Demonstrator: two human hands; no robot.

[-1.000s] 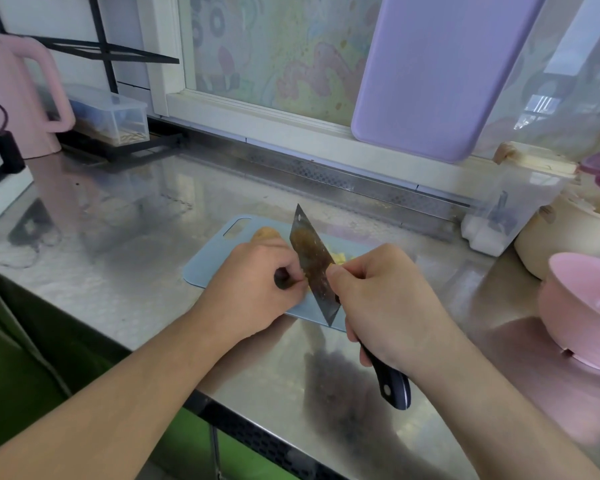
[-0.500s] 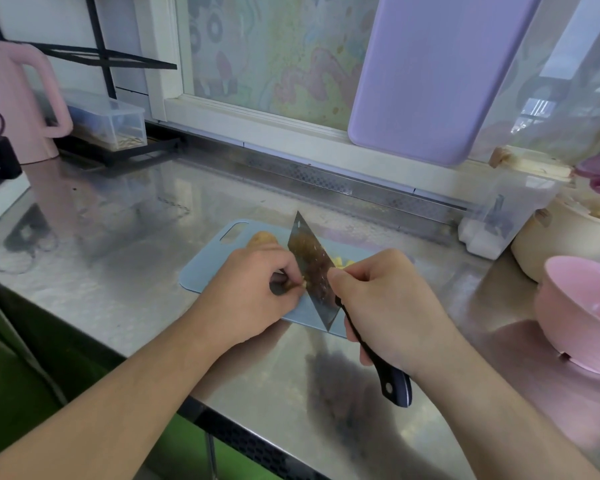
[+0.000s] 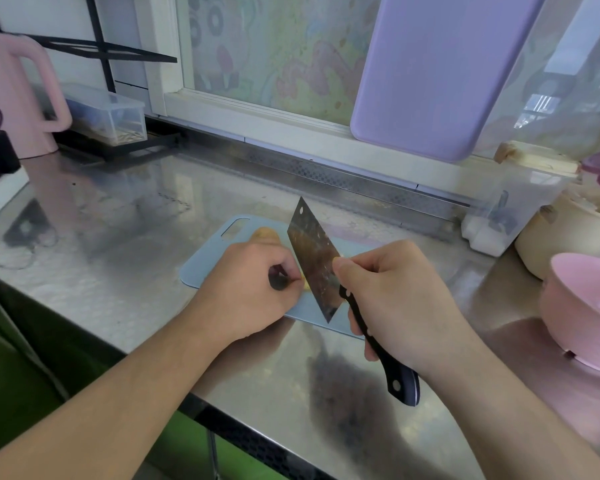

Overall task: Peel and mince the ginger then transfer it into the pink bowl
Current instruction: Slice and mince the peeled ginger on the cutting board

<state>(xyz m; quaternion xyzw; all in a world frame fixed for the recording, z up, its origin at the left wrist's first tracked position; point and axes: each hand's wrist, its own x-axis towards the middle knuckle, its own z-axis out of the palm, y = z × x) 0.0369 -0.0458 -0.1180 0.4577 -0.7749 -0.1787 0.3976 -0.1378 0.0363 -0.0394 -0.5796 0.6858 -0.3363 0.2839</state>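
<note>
Hands grip cleaver and ginger on board.

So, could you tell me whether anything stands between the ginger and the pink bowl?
Only the cleaver and the right hand gripping it lie between the ginger and the pink bowl; beyond them, bare counter.

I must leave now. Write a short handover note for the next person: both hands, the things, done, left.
Left hand holds the ginger down on the blue cutting board.
Right hand grips the cleaver, its blade right beside the left fingertips.
Pink bowl waits at the right; no ginger seen in it.
Done: some cutting, yellow bits lie behind the blade.
Left: finish mincing, move all into the bowl.
</note>
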